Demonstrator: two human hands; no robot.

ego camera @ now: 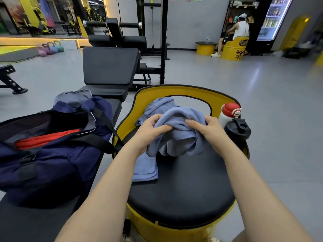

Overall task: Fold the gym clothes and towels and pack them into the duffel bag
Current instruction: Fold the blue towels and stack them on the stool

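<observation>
**Desk:** What sat at the far left when you took this one?

**Operator:** A navy duffel bag (52, 159) lay on a black bench (35, 222), its top unzipped and gaping. I saw a red garment (43, 139) already inside it, and a grey cloth (73, 97) at the bag's far end. Whether that cloth lay in the bag or behind it, I could not tell.

**Desk:** And the hands?

**Operator:** Both were over the yellow drum seat (180, 193) just beside the bag. My left hand (150, 131) had its fingers curled shut on a bunched blue towel (178, 135), pinching a fold near the top. My right hand (208, 130) gripped the same towel from the other side, thumb pressed into the fabric. The towel was raised off the black cushion, with its lower edges hanging loose.

**Desk:** Anything else waiting on the seat?

**Operator:** A second blue cloth (145, 168) lay flat on the cushion beneath my left wrist, and a blue shirt (159, 105) sat crumpled against the backrest. At the right rim stood a white bottle with a red cap (229, 112), touching a black shaker (237, 128).
</observation>
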